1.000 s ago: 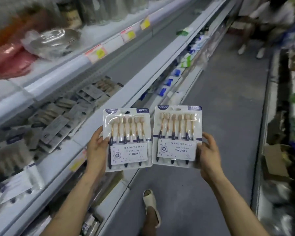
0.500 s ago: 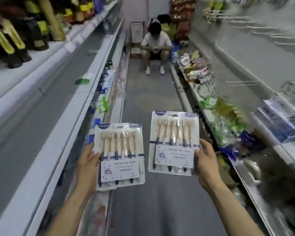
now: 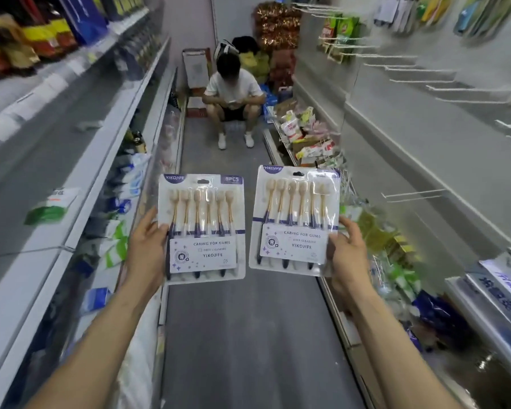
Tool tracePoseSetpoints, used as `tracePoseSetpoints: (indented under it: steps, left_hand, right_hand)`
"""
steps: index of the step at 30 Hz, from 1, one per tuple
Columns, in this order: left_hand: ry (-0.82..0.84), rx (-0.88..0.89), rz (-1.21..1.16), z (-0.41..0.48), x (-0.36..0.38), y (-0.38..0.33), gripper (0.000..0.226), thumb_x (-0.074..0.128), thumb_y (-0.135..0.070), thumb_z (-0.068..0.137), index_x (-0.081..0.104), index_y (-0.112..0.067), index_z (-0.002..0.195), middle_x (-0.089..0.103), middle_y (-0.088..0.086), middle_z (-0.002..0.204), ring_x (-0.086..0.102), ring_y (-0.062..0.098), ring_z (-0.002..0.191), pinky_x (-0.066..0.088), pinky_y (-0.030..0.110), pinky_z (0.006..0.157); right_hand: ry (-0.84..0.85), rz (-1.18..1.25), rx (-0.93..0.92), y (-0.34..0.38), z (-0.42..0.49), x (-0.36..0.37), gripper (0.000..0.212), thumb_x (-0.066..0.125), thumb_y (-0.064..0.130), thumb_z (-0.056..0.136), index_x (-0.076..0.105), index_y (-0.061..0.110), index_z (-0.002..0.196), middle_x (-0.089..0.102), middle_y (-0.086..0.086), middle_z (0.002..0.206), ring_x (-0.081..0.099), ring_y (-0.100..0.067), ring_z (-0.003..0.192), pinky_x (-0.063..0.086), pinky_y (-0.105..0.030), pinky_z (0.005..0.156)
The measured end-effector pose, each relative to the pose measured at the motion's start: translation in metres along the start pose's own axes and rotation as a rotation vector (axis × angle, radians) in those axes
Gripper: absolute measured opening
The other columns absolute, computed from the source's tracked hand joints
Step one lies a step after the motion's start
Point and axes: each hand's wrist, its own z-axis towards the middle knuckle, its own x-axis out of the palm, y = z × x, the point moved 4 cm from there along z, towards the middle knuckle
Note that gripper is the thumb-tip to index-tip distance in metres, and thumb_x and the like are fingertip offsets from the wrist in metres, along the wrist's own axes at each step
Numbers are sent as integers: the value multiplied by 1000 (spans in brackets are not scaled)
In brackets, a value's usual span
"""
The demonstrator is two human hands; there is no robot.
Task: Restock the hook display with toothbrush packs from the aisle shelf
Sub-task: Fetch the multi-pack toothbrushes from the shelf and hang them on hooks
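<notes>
Two toothbrush packs are held up side by side in the lower centre of the frame, over the grey aisle floor (image 3: pixel 248 335) of a shop. The left pack (image 3: pixel 202 228) is gripped at its lower outer edge by the left hand (image 3: pixel 146 255), thumb laid on the front. The right pack (image 3: pixel 295 219), set slightly higher in the frame, is gripped the same way by the right hand (image 3: pixel 347 255). The fingers behind each card are hidden. Both packs are held nearly upright, printed face toward the camera. Their long axis runs from bottom to top of the frame, with hang holes and brush heads uppermost and dark handles pointing down. Bare wire hooks (image 3: pixel 413 194) jut from the wall panel at the right and upper right of the frame, well apart from the packs. The task is judged to be partway done: stock has been collected, but nothing has been hung yet, and both packs remain to be threaded onto hooks. A seated person (image 3: pixel 233 93) is seen at the far end of the aisle, top centre.
</notes>
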Motion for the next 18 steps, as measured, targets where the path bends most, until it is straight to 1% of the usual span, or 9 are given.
tracePoseSetpoints:
  steps: [3,5,7,9,13,14,16,17,18]
  left_hand:
    - [-39,21,-36,68,21,-16,50,54,-2,104,57,-25,148,75,8,125,72,31,117,56,49,100]
    - [-64,31,-55,116,33,-25,50,52,0,104,59,-25,146,76,7,124,73,26,114,60,42,94]
    - [-66,53,-70,165,47,-35,51,49,2,104,59,-26,145,78,1,118,76,17,104,63,31,83]
    - [-57,63,-74,221,59,-42,55,49,3,103,57,-26,149,79,-4,115,75,13,102,62,27,80]
    - [-21,83,-87,347,84,-60,52,48,1,105,57,-27,149,78,-2,120,74,18,109,62,35,91]
    - [-3,72,-86,378,93,-65,49,48,1,105,61,-27,144,78,-1,119,75,19,109,62,36,91]
    - [41,60,-91,438,117,-82,42,49,0,106,67,-31,128,79,-2,114,76,18,103,64,36,84]
    - [69,61,-101,469,132,-92,41,50,-1,106,67,-31,127,79,0,117,76,19,104,63,37,84]
    - [108,66,-88,501,151,-102,41,50,-2,106,66,-30,132,77,3,122,75,22,109,62,40,87]
  right_hand:
    - [48,-22,-2,19,64,50,42,46,2,106,59,40,118,76,-15,115,73,-39,106,61,-57,87]
    - [82,-22,-6,27,107,84,42,46,4,106,60,42,115,77,-13,116,73,-38,109,61,-54,85]
    - [84,-19,-18,31,150,118,42,47,4,105,63,42,116,76,-12,119,72,-38,112,58,-63,94]
    - [68,2,-21,31,196,152,41,47,4,105,63,39,119,75,-12,122,71,-38,114,53,-69,97]
    - [45,32,-24,43,285,223,40,45,5,107,61,39,120,77,-12,115,73,-40,109,56,-67,94]
    - [28,30,-18,47,304,239,39,44,5,108,60,37,122,77,-12,114,74,-39,107,57,-66,93]
    - [-3,42,-39,64,341,265,37,44,5,108,59,32,127,77,-12,116,75,-36,106,58,-64,92]
    - [-18,55,-63,76,361,277,37,45,5,107,59,30,130,76,-12,118,75,-35,105,59,-63,91]
    - [-45,69,-86,85,384,284,38,45,4,107,60,28,132,76,-12,120,76,-33,105,61,-60,89]
